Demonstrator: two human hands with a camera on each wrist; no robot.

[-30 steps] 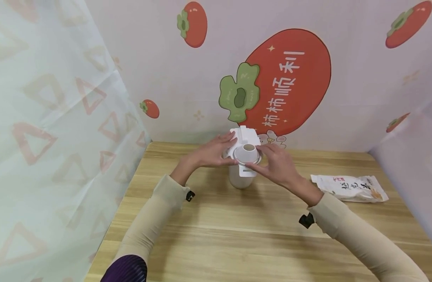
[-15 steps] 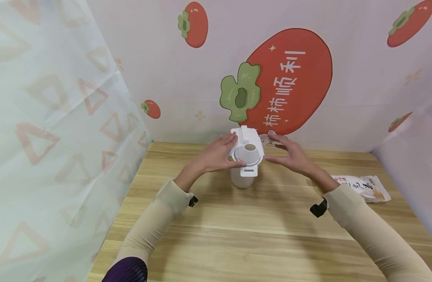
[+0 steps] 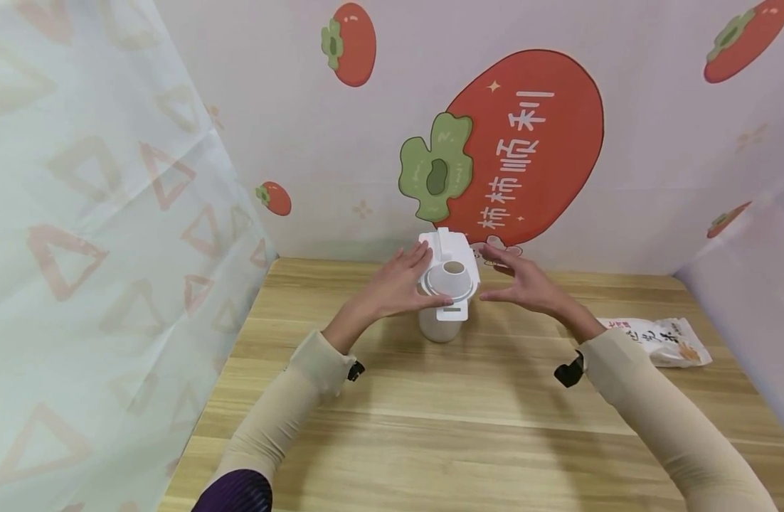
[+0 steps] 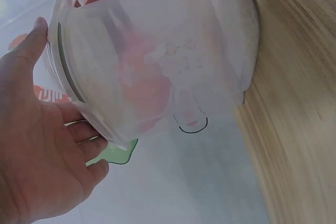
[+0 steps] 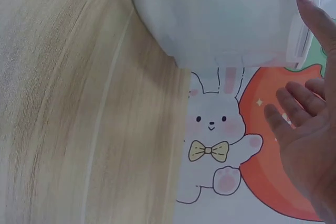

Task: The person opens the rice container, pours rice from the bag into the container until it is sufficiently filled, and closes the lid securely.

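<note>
A translucent storage container (image 3: pixel 438 328) with a white lid (image 3: pixel 456 244) stands upright at the back of the table. On the lid's front part sits a white cone-shaped piece (image 3: pixel 448 279) with a hole in its top. My left hand (image 3: pixel 398 284) is at the lid's left side, fingers along its rear left edge and thumb reaching across the front tab (image 3: pixel 452 311). Its fingers look loosely extended in the left wrist view, touching the lid's rim. Just right of the lid, my right hand (image 3: pixel 526 284) has thumb and fingers spread with nothing between them.
A white printed packet (image 3: pixel 667 341) lies on the wooden table (image 3: pixel 443 441) at the right, partly behind the right forearm. Patterned sheets stand behind the table and along its left and right sides.
My right hand has come off the lid and cone-shaped piece, moving right with fingers spread. The left thumb has slid right along the lid's front. The container stays put.
</note>
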